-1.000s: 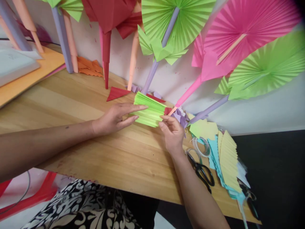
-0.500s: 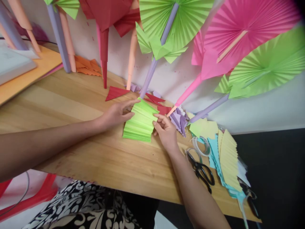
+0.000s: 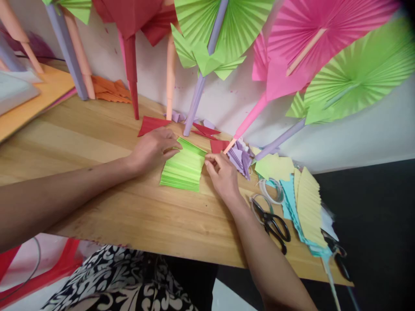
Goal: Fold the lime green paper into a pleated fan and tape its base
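Fingers (image 3: 212, 169) at both sides, green pleated paper (image 3: 182, 166) — between

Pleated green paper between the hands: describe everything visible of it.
The pleated green paper is roughly rectangular, with narrow folds running side to side, packed tighter at the near edge, looser mid-sheet. It lies on the wooden table. The left grip is at its far left corner, the right grip at its right edge; any pinch is unclear.

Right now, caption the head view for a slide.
Left hand and right hand flank pleated green paper on a wooden table.
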### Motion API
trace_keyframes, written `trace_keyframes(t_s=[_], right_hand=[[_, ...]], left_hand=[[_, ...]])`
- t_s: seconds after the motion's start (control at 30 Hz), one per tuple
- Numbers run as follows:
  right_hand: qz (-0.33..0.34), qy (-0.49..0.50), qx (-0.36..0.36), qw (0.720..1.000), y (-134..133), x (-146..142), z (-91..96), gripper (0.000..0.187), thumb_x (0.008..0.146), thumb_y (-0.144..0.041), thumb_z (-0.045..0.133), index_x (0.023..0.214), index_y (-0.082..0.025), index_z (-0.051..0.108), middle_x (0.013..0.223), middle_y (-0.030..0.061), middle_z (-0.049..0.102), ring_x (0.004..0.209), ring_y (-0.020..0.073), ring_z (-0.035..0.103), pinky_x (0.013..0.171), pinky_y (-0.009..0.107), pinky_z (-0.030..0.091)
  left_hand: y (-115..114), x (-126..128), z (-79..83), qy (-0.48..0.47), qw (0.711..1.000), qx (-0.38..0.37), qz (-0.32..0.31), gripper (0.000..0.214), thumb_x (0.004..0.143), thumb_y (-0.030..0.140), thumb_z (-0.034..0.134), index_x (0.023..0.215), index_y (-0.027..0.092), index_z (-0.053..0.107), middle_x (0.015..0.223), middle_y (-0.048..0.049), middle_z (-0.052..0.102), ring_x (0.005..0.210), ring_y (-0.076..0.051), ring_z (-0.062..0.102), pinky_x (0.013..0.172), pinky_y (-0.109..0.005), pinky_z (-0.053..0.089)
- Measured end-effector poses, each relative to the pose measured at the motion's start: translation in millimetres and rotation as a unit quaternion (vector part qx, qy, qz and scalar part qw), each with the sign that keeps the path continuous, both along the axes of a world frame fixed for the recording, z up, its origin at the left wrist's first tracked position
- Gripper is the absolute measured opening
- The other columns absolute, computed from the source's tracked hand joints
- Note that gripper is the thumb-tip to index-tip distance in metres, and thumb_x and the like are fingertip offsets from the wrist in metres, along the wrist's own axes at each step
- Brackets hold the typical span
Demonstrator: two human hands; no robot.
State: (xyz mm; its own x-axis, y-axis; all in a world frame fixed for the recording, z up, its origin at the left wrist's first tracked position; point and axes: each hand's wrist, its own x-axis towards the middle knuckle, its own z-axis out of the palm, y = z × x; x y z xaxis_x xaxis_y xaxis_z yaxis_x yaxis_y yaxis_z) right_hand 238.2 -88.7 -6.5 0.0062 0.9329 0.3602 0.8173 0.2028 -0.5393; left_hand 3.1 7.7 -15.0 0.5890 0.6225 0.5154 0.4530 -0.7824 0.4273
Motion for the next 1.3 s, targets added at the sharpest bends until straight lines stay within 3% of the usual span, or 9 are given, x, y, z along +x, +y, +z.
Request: trace_keyframes(t_s=[0.2,0.57,0.87,0.97,1.13,1.3], right_hand=[[0.02,-0.075,-0.023,0.997,3.9,-6.7,-1.4,0.015,0.095,-0.022,0.054,0.091,-0.023,0.069,0.094,0.004,0.07,0.09,0.0202,0.063,0.078,0.031,0.044],[-0.006,-0.157,-0.047,0.986,11.7,-12.7,-4.9,0.016,0.097,-0.023,0.055,0.091,-0.023,0.07,0.096,0.0041,0.07,0.091,0.02,0.063,0.076,0.029,0.042],[-0.012,-0.248,-0.078,0.966,11.6,-18.6,0.3,0.019,0.1,-0.024,0.049,0.096,-0.02,0.067,0.101,0.0071,0.068,0.096,0.0202,0.061,0.069,0.029,0.038],[0.007,-0.225,-0.083,0.971,9.4,-14.9,2.9,0.018,0.099,-0.023,0.049,0.095,-0.021,0.066,0.101,0.0056,0.068,0.095,0.0196,0.06,0.07,0.029,0.039],[0.033,-0.171,-0.071,0.982,7.1,-7.6,1.2,0.012,0.098,-0.023,0.054,0.1,-0.022,0.066,0.101,0.0043,0.069,0.097,0.0197,0.061,0.076,0.029,0.041],[0.025,-0.138,-0.08,0.987,8.1,-6.4,-2.2,0.01,0.097,-0.025,0.057,0.101,-0.023,0.066,0.104,0.0044,0.069,0.098,0.0197,0.061,0.077,0.029,0.042]], left_hand=[[5.3,10.3,-5.7,0.04,0.998,0.011,-0.046,0.025,0.096,0.028,0.054,0.086,0.018,0.075,0.089,-0.006,0.071,0.088,-0.02,0.061,0.082,-0.031,0.044],[14.9,14.2,-11.1,0.103,0.994,0.027,-0.038,0.018,0.093,0.025,0.059,0.088,0.016,0.074,0.087,-0.0057,0.07,0.086,-0.02,0.061,0.078,-0.03,0.041],[22.3,31.9,7.0,0.256,0.949,0.164,-0.08,0.022,0.092,0.018,0.055,0.075,0.016,0.068,0.079,-0.0075,0.069,0.078,-0.022,0.061,0.072,-0.034,0.038],[24.0,34.0,8.2,0.244,0.953,0.15,-0.095,0.02,0.09,0.019,0.055,0.074,0.015,0.067,0.079,-0.0077,0.069,0.078,-0.021,0.061,0.07,-0.032,0.038],[23.9,29.5,-4.0,0.178,0.975,0.09,-0.094,0.012,0.084,0.015,0.058,0.076,0.017,0.067,0.077,-0.0045,0.067,0.079,-0.02,0.059,0.073,-0.03,0.038],[21.2,25.9,-11.5,0.142,0.984,0.065,-0.081,0.015,0.088,0.019,0.058,0.076,0.017,0.066,0.075,-0.0037,0.064,0.076,-0.019,0.056,0.07,-0.029,0.036]])
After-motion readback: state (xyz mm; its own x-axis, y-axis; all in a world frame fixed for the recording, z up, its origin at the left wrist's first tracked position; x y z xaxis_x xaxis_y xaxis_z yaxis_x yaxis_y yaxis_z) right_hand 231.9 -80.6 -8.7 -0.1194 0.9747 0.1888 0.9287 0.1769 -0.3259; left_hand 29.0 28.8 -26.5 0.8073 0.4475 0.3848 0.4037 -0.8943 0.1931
